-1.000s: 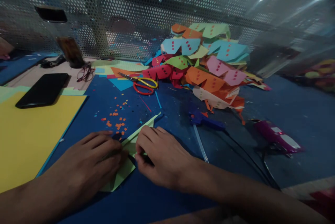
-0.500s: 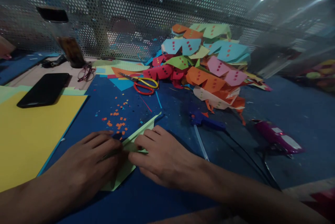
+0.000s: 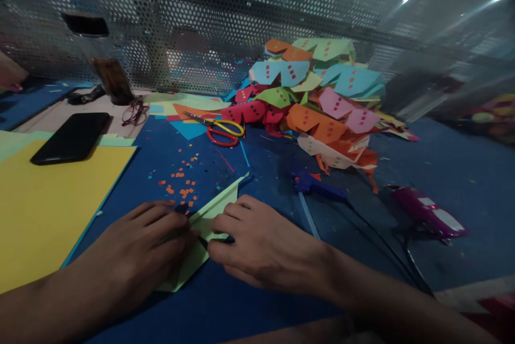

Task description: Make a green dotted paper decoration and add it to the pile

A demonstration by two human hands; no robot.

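Note:
A pale green sheet of paper (image 3: 219, 207), folded along one long edge, lies aslant on the blue table between my hands. My left hand (image 3: 139, 244) is closed on its lower left part, fingers curled over it. My right hand (image 3: 257, 242) grips the paper's right side, thumb and fingers bent together at the edge. Both palms hide parts of the sheet. Just beyond my left fingers lie small orange paper squares (image 3: 185, 192). Scissors (image 3: 221, 130) with yellow and red handles rest farther back.
Folded coloured paper pieces (image 3: 314, 118) are heaped at the back. A blue glue gun (image 3: 319, 188) and a purple device (image 3: 428, 212) sit to the right. On the left are a black phone (image 3: 72, 138), yellow paper (image 3: 52, 210), glasses (image 3: 135, 112) and a bottle (image 3: 110, 78).
My right hand has shifted slightly right along the paper, so more of the green sheet shows between the hands. My left hand stays nearly in place.

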